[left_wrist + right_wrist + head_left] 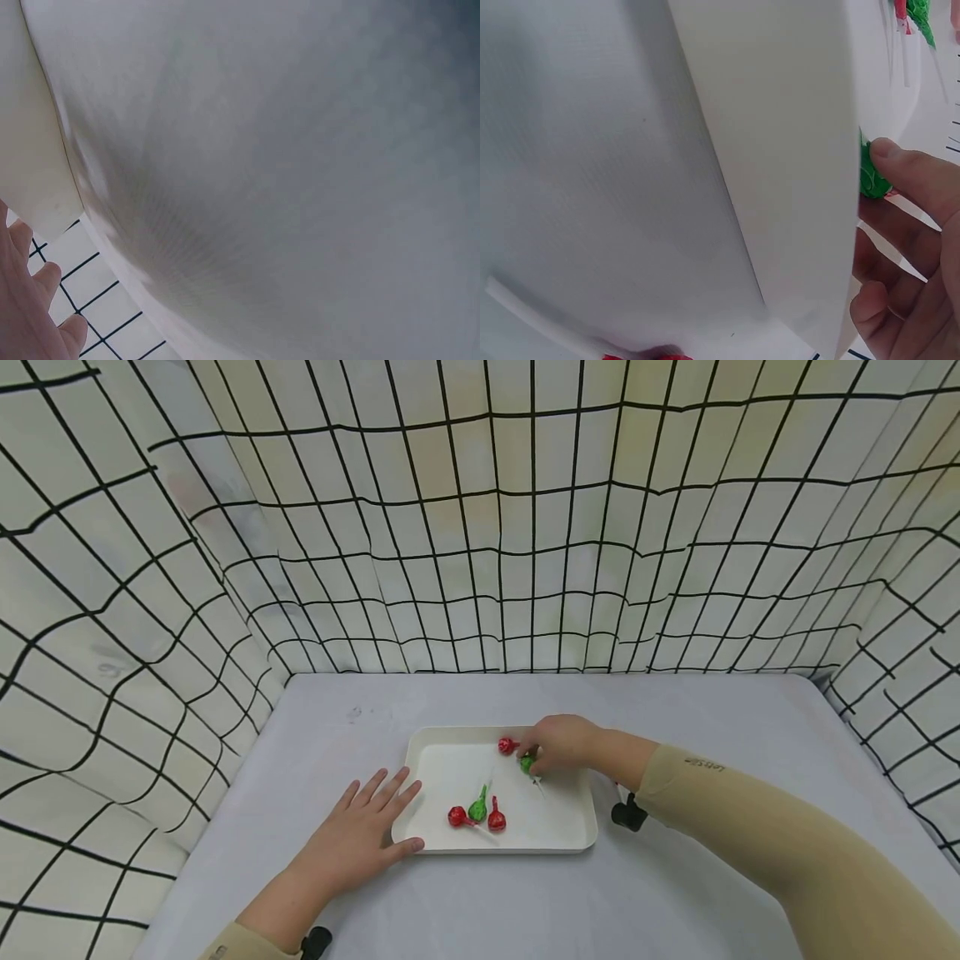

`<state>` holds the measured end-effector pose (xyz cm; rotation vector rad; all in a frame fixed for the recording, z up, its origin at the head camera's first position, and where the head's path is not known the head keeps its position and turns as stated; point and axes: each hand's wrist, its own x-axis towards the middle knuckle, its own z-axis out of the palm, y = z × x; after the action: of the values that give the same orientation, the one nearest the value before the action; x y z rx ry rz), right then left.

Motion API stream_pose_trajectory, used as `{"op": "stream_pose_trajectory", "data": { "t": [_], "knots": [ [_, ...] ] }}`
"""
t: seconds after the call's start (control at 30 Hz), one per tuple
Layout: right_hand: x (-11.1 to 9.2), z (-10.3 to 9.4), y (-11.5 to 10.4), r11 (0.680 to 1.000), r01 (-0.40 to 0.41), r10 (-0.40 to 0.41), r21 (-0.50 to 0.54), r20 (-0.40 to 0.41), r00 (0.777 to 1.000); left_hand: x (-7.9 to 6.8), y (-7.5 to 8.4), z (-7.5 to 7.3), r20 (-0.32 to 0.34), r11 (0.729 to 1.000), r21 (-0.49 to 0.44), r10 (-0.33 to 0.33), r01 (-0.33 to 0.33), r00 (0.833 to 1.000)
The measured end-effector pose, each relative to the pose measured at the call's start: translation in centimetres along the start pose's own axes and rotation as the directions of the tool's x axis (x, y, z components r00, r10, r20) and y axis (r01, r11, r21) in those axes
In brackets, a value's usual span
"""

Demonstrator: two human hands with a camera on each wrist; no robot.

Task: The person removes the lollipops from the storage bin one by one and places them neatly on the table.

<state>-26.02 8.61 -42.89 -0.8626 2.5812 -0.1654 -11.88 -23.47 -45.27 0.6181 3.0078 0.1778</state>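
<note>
My right hand (566, 743) reaches into the right part of a white tray (450, 760). Its thumb and fingers pinch the wrapped head of a green lollipop (527, 765), whose white stick points toward the tray's front. Just left of the fingertips lies a red lollipop (507, 746). My left hand (360, 843) is spread flat at the tray's left edge, with the thumb at the front left corner. Near the tray's front lie another green lollipop (477, 807) and two red ones, one on the left (457, 816) and one on the right (497, 818).
The tray stands on a table with a white cloth (675, 893). Outside the tray's right wall, a red lollipop (649, 356) with a white stick lies on the cloth, mostly hidden by my right wrist in the head view. A black grid (532, 527) over white sheeting surrounds the table.
</note>
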Motion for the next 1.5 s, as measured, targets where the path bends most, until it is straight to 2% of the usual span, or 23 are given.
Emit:
{"op": "stream_pose_trajectory", "data": {
  "t": [0.43, 0.9, 1.23, 1.5],
  "knots": [
    [0.1, 0.3, 0.5, 0.992, -0.021, 0.020, 0.127, 0.008, 1.000, -0.1, 0.2, -0.4, 0.010, 1.000, -0.008, -0.003, 0.003, 1.000],
    [-1.0, -1.0, 0.4, 0.977, -0.003, 0.012, 0.212, -0.042, 0.999, 0.0, 0.4, -0.4, 0.013, 1.000, -0.013, -0.016, 0.016, 1.000],
    [-2.2, -1.8, 2.2, 0.956, 0.005, 0.022, 0.292, -0.087, 0.996, -0.1, 0.3, -0.3, 0.003, 1.000, -0.009, -0.011, 0.011, 1.000],
    [-4.5, -2.4, 4.2, 0.949, -0.005, 0.048, 0.314, -0.130, 0.990, -0.1, 0.2, -0.1, 0.009, 1.000, -0.005, -0.009, 0.009, 1.000]
  ]
}}
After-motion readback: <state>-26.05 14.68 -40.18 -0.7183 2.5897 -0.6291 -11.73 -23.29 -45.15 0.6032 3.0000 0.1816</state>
